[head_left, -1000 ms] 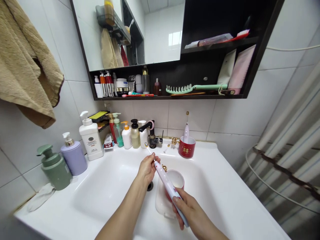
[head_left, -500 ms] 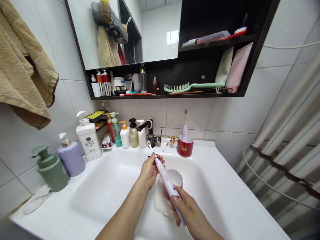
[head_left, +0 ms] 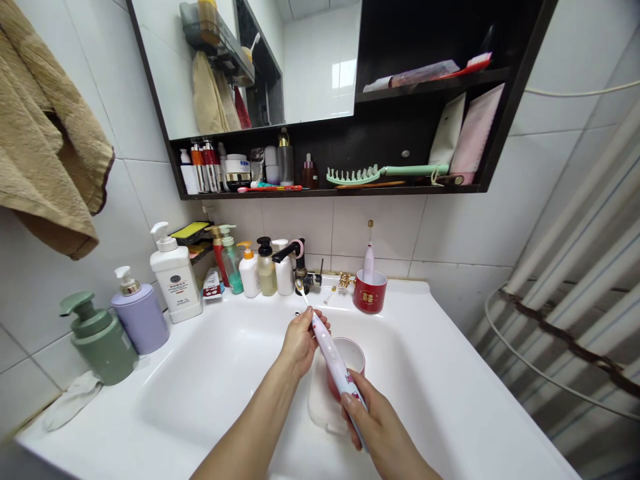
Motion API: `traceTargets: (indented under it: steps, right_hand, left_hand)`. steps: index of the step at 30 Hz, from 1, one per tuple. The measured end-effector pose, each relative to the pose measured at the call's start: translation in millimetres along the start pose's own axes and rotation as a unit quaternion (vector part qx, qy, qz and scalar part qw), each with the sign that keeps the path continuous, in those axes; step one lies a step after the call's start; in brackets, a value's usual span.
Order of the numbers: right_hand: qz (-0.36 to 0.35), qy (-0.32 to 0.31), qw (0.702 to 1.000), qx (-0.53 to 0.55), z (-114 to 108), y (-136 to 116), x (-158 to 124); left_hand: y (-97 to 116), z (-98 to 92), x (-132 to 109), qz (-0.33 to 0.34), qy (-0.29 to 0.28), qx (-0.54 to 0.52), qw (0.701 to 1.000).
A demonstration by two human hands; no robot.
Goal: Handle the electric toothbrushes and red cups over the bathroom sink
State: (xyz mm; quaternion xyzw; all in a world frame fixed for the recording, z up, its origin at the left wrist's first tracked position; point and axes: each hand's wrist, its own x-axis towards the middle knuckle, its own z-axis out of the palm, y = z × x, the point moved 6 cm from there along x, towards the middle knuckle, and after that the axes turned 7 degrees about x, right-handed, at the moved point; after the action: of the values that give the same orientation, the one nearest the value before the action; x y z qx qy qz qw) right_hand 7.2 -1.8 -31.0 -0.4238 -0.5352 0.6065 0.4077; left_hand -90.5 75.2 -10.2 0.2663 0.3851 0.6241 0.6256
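A white washbasin (head_left: pixel 200 360) carries, clockwise around its bowl, a white cloth (head_left: pixel 73 401) and green pump bottle (head_left: pixel 104 350) near nine o'clock, purple (head_left: pixel 143 320) and large white bottles (head_left: pixel 179 283) towards ten, smaller pump bottles (head_left: pixel 250 275) at eleven, and a black tap (head_left: pixel 300 277) past twelve. A small brush head (head_left: pixel 329 295) lies near one, a red cup (head_left: pixel 370 299) stands at two. Inside the bowl, a pale tray (head_left: pixel 319 408) rests around four.

The electric toothbrush (head_left: pixel 330 350) in the fingers (head_left: pixel 352 404) is pale pink, turning pale blue at its lower end, with small red marks. Near the fingers, a cup (head_left: pixel 355 353) is red outside and white inside; beyond them, another cup (head_left: pixel 370 299) is red with gold characters. Left of them are a lilac bottle (head_left: pixel 143 319) and a green bottle (head_left: pixel 106 347).
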Motion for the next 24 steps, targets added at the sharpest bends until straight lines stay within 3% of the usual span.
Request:
traceTargets:
  steps: [5,12,19,24]
  right_hand:
    - [0.021,-0.048,0.998,0.024,5.2,-6.7,-1.1]
    - [0.008,-0.014,1.0,-0.009,-2.1,-7.7,-0.8]
    - [0.034,-0.068,0.996,0.039,9.6,-10.2,-4.4]
    - [0.011,-0.045,0.999,-0.01,1.0,-7.5,-0.9]
  left_hand:
    - [-0.8,-3.1,1.0,-0.007,0.012,-0.003,1.0]
    - [6.4,-5.1,0.6,0.04,0.018,0.013,0.999]
    - [1.6,-1.2,0.9,0.011,-0.006,-0.016,1.0]
    - [3.3,-4.8,1.4,0.012,0.02,-0.012,1.0]
